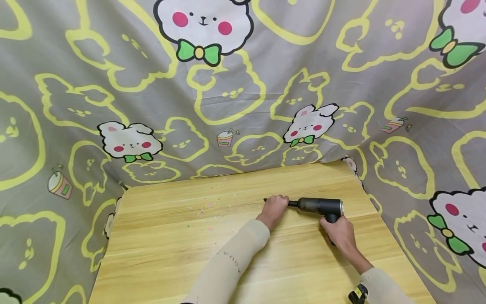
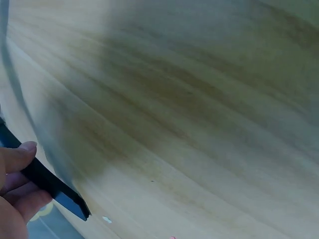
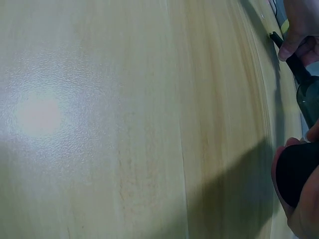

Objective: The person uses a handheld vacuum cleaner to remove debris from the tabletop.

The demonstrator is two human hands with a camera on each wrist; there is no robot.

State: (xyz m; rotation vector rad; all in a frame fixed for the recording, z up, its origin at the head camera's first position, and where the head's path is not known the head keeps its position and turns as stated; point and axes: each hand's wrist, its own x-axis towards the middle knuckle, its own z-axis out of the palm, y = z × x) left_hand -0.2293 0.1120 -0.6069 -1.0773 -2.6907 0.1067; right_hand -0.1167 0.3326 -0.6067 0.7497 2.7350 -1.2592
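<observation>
A black handheld vacuum cleaner [image 1: 319, 205] is held over the right part of the wooden table, its slim nozzle pointing left. My right hand [image 1: 339, 233] grips its handle from below; in the right wrist view the fingers wrap round the dark grip [image 3: 295, 172]. Around the narrow crevice nozzle [image 2: 47, 179] my left hand [image 1: 275, 207] closes thumb and fingers, and the slanted tip sticks out past them. Small coloured paper scraps [image 1: 206, 207] lie scattered left of the nozzle tip. One pale scrap [image 2: 106, 219] is close to the tip in the left wrist view.
The light wooden table [image 1: 159, 253] ends at the back against a grey curtain [image 1: 235, 105] printed with yellow outlines and white rabbits. The same fabric hangs along both sides. A black and yellow device [image 1: 358, 293] is on the right wrist.
</observation>
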